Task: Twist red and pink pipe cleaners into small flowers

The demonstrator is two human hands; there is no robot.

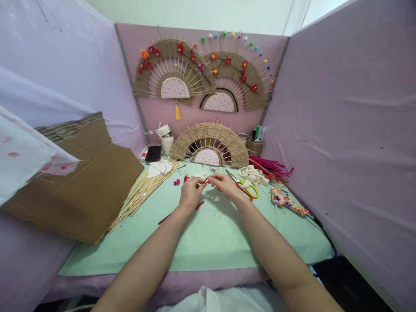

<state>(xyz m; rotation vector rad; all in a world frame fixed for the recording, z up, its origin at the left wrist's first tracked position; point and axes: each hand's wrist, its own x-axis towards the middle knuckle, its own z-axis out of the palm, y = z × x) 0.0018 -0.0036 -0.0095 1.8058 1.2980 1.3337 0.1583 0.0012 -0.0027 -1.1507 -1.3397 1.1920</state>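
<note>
Between my two hands, a short red pipe cleaner (206, 180) is bent into a small loop above the table. My left hand (191, 191) pinches one side of it. The fingertips of my right hand (224, 185) are closed on its other side. Beyond my left hand lie a small purple pipe-cleaner flower (177, 182) and a red flower (186, 178). Loose red pipe-cleaner pieces (200, 205) rest near my left wrist, one partly hidden by the forearm. A half-round twine fan (211, 129) with a pink-dotted centre stands upright behind both hands.
Scissors (246, 190) with orange and yellow handles lie right of my right hand. A floral glue gun (287, 201) with a cord is farther right. Thin sticks (143, 195) and a large cardboard sheet (68, 186) occupy the left. Decorated fans (232, 60) hang on the back panel.
</note>
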